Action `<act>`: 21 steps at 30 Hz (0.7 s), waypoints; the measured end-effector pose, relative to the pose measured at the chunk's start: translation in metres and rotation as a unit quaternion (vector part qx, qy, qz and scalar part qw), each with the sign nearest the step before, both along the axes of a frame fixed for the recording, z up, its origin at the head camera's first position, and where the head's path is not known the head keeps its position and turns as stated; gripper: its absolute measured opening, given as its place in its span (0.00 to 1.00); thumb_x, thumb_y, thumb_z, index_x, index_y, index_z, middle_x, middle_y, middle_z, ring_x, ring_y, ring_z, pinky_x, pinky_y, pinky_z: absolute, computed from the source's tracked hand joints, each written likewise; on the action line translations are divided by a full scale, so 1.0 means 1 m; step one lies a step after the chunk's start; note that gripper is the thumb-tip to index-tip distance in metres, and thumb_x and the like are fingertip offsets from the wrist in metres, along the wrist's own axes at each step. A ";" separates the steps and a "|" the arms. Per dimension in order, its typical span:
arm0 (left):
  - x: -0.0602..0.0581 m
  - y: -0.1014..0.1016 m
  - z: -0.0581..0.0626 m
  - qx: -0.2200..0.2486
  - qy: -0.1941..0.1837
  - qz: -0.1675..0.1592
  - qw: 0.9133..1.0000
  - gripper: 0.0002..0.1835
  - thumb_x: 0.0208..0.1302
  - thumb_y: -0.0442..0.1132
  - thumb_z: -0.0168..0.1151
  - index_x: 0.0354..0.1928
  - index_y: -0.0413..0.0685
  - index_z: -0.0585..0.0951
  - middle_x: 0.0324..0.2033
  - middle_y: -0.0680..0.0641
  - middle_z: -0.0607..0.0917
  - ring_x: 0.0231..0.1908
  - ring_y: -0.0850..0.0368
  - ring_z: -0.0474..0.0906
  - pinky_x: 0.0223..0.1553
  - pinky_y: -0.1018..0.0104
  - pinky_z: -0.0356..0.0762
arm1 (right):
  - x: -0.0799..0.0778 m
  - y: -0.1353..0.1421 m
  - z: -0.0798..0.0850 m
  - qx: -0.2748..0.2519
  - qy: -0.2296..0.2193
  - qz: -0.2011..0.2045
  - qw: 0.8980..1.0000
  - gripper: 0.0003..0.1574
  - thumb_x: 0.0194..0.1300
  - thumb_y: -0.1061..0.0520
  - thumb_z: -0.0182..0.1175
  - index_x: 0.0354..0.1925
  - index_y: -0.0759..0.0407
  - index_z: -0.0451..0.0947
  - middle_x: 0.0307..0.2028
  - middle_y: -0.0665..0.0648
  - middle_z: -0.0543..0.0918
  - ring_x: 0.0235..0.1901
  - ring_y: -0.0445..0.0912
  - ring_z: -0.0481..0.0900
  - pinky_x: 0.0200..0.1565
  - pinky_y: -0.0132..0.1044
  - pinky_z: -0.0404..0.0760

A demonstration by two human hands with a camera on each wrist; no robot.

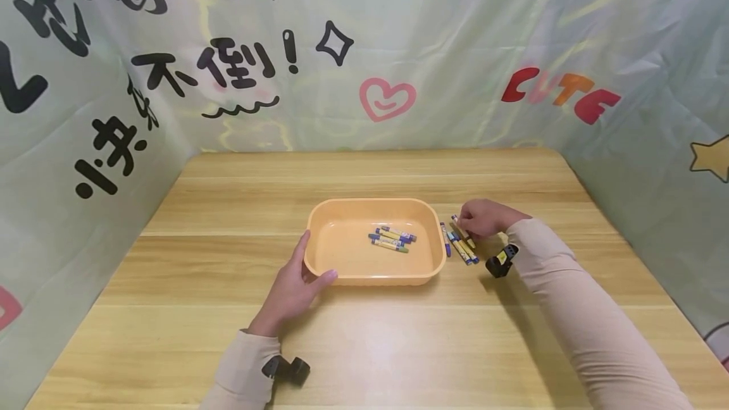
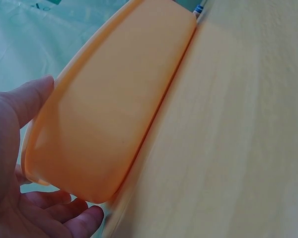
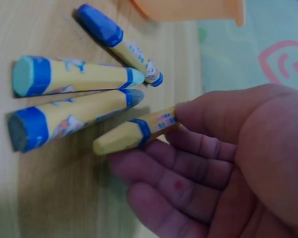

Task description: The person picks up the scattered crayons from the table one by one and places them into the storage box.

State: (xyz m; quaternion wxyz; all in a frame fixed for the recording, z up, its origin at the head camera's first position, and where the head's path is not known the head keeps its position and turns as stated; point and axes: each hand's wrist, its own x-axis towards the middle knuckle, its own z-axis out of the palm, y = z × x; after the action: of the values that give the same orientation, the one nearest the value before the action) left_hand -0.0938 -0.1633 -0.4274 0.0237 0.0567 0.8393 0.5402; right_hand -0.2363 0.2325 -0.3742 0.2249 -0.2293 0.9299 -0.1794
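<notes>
Between the thumb and fingers of the right hand (image 1: 484,217) lay a paper-wrapped crayon with a dull yellow tapered tip and a blue band (image 3: 120,139). The thumb pressed on the wrapper from one side while the curled fingers supported it from the other, so this hand had a pinching grasp on it. Just beside these fingers, two more crayons lay on their sides, nearly parallel: a dark grey one in a yellow wrapper (image 3: 69,119) and a pale turquoise one in a matching wrapper (image 3: 72,75). A blue crayon with a yellow wrapper (image 3: 109,39) lay to the left of them, close to the right end of a pale orange, rounded-rectangular tray of smooth plastic (image 1: 376,281). The left hand (image 1: 293,290) held the tray's near left corner, thumb on the near rim and fingers spread round the left end. Inside the tray, a loose cluster of slim, yellow-wrapped crayons (image 1: 393,240) lay near the middle, well apart from both hands. All this rested on a worktop of light wood with streaked grain (image 1: 376,347). Beige fabric sleeves (image 1: 581,309) covered the arms, and pale, creased cloth printed with dark lettering (image 1: 455,30) hung beyond the far edge.
</notes>
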 end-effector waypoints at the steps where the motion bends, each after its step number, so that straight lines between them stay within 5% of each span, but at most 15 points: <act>1: 0.000 0.000 0.000 0.001 0.000 0.000 1.000 0.55 0.59 0.49 0.70 0.77 0.51 0.44 0.68 0.34 0.65 0.60 0.44 0.72 0.59 0.55 0.72 | 0.000 0.000 0.001 -0.003 0.007 0.001 1.000 0.19 0.73 0.58 0.49 0.24 0.60 0.76 0.16 0.50 0.76 0.17 0.41 0.71 0.23 0.34 0.73; 21: 0.000 0.000 -0.001 0.006 0.002 0.000 1.000 0.55 0.58 0.48 0.71 0.77 0.50 0.43 0.68 0.34 0.65 0.60 0.44 0.72 0.59 0.56 0.73 | -0.005 -0.018 0.033 -0.076 0.097 0.028 0.992 0.13 0.73 0.60 0.53 0.43 0.70 0.78 0.30 0.59 0.81 0.24 0.44 0.75 0.31 0.41 0.77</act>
State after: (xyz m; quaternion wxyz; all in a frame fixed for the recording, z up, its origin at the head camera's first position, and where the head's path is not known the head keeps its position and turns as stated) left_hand -0.0938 -0.1632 -0.4287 0.0221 0.0578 0.8358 0.5455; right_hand -0.2414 0.2143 -0.3410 0.1200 -0.2877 0.9243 -0.2204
